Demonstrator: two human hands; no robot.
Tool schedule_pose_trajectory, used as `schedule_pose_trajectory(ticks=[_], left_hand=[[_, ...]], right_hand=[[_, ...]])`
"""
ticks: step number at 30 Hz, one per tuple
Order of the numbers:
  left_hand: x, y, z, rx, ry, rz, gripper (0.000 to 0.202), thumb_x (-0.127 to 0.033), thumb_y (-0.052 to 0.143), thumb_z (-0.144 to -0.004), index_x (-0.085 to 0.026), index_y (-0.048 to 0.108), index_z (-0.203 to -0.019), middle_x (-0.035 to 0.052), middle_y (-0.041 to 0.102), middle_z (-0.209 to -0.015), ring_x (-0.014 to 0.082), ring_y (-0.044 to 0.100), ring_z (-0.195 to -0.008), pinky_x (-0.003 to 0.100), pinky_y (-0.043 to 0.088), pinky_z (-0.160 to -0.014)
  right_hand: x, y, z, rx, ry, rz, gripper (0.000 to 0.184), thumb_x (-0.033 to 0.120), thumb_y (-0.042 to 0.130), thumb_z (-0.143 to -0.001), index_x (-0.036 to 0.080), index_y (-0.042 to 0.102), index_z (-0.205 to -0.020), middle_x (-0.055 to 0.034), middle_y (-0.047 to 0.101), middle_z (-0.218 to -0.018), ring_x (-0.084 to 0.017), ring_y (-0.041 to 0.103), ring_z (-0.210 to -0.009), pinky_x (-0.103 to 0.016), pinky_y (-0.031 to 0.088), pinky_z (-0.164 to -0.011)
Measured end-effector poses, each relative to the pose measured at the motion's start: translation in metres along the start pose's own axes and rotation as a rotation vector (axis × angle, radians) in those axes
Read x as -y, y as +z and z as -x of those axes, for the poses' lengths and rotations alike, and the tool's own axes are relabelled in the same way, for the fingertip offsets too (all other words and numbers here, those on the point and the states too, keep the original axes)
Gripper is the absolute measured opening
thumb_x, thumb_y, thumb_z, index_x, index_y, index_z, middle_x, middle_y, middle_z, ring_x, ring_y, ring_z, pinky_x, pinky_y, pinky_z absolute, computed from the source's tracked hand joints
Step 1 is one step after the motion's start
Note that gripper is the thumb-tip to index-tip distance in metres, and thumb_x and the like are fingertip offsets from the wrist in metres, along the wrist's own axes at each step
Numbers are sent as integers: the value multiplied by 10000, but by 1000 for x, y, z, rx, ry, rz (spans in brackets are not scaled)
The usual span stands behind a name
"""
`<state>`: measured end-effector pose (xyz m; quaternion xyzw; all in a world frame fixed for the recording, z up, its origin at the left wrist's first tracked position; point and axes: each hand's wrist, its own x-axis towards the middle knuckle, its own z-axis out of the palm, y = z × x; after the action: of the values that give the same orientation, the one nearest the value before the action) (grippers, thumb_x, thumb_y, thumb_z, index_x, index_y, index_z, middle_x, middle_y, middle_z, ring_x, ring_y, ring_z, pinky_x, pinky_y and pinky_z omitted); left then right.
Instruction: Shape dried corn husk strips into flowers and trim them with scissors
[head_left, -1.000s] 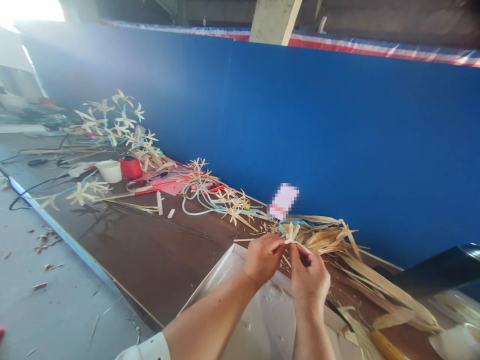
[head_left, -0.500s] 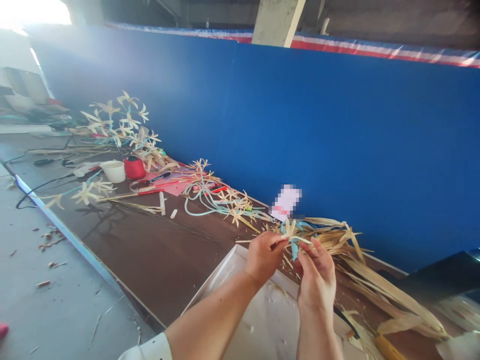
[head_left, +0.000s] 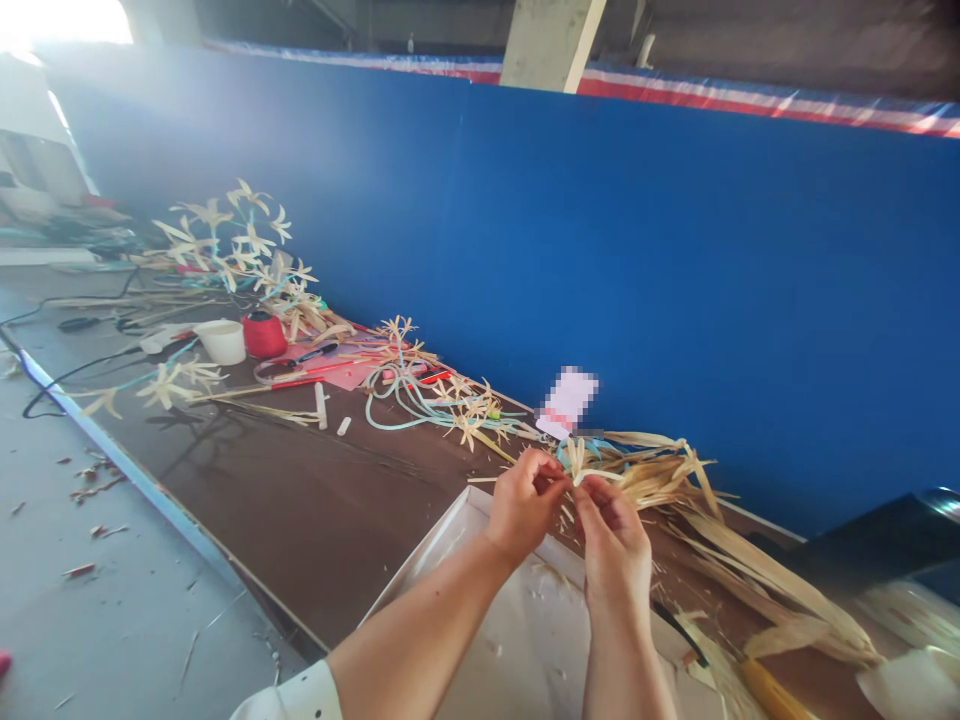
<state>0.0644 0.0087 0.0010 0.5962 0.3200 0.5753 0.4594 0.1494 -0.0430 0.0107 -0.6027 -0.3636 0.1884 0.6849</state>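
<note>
Between my two hands is a small pale flower of dried husk strips (head_left: 576, 456), its petals pointing up. My left hand (head_left: 525, 503) pinches it from the left, fingers closed. My right hand (head_left: 613, 530) is closed too, with thumb and fingertips at the flower's base and right-hand petal. Fingertips of both hands nearly meet, so the flower's lower part is hidden. Below my forearms lies a shallow white box (head_left: 517, 630). Just behind the hands are light-blue strips (head_left: 600, 455) and a heap of dried husks (head_left: 667, 475).
A blue partition (head_left: 600, 260) borders the brown table (head_left: 300, 520). Leftward lie husk flowers (head_left: 469, 425), pale-blue tubing (head_left: 390, 415), a white cup (head_left: 223, 342), a red thread spool (head_left: 264, 335) and a branch of flowers (head_left: 225, 235). Long husks (head_left: 787, 590) spread to the right.
My right hand has moved left, bringing its fingertips close to my left hand's at the flower's base. The light-blue piece below the flower no longer shows. The view has shifted slightly.
</note>
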Motion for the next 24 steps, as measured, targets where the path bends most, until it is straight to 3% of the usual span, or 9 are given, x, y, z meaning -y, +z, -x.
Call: schedule_pose_trajectory(ticks=[4, 8, 12, 20, 24], left_hand=[[-1, 0, -3, -26, -63, 81, 142, -174, 636, -704, -161, 531, -798, -5, 618, -752, 96, 583, -678, 195, 457, -628], [-8, -4, -7, -28, -159, 141, 192, -226, 668, -679, -143, 538, -793, 12, 620, -731, 106, 586, -656, 209, 462, -606], [-12, -6, -8, -17, -179, 163, 188, -221, 668, -673, -134, 551, -792, 18, 619, -730, 107, 585, -652, 210, 459, -603], [-9, -5, -6, 29, -64, 137, 180, -231, 648, -699, -135, 583, -836, 19, 610, -781, 91, 540, -656, 206, 436, -619], [-11, -7, -6, 65, -24, 103, 148, -215, 635, -715, -139, 602, -837, 18, 618, -786, 94, 541, -666, 207, 436, -634]], right_hand=[[0, 0, 1, 51, 1, 76, 383, 416, 647, -691, 168, 648, -982, -71, 679, -942, -209, 613, -854, -294, 474, -704], [6, 1, 4, 155, 107, 100, 415, 441, 629, -701, 186, 641, -1028, -71, 676, -960, -178, 607, -690, -264, 465, -545], [10, 3, 6, 202, 164, 105, 432, 434, 657, -674, 176, 647, -1020, -56, 687, -848, -160, 581, -590, -263, 455, -514], [14, 5, 7, 148, 132, 184, 355, 436, 650, -658, 158, 680, -876, -14, 647, -632, -147, 535, -516, -243, 408, -481], [12, 4, 7, 128, 78, 212, 305, 422, 626, -682, 161, 679, -831, -9, 631, -619, -142, 523, -517, -235, 406, -487]])
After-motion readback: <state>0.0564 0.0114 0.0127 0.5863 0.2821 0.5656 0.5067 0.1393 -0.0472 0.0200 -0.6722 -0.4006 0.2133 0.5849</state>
